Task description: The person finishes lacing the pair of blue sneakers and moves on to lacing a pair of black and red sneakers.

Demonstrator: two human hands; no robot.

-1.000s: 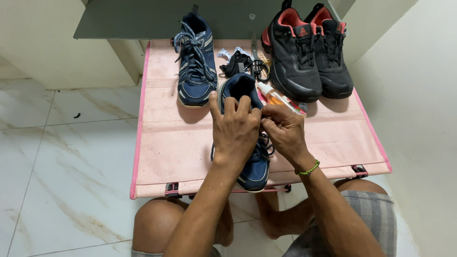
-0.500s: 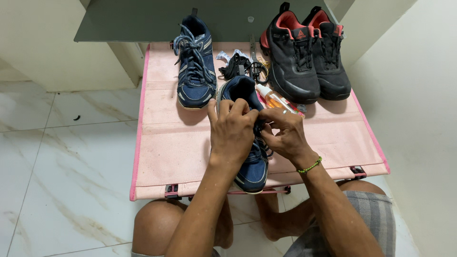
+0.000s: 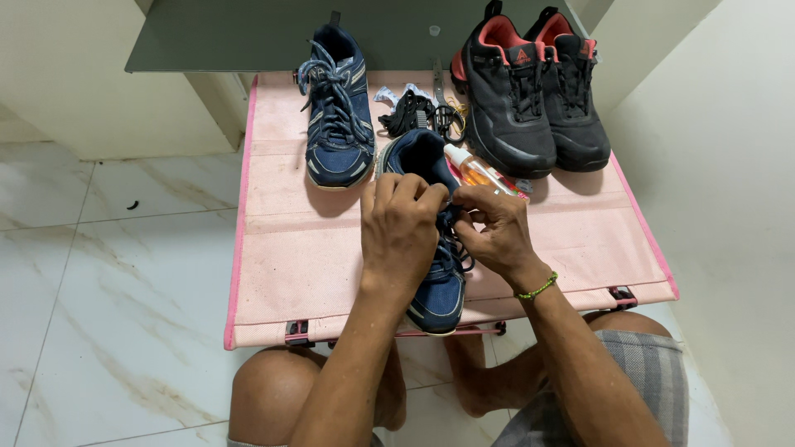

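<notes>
both hands work at the navy sneaker (image 3: 437, 285) lying near the front edge of the pink folding table (image 3: 281, 248) — the left hand (image 3: 402, 232) rests over its tongue, fingertips pinched on the laces, and the right hand (image 3: 495, 232) pinches a lace too. a second navy sneaker (image 3: 335, 108) and a black pair (image 3: 530, 91) sit further back.

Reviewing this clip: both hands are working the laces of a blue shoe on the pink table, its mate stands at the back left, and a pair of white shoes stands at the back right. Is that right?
Not quite: the pair at the back right is black with red lining, not white, as the head view shows. The rest holds: the left hand and right hand work the laces of the blue shoe on the pink table, and its mate stands at the back left.
</notes>
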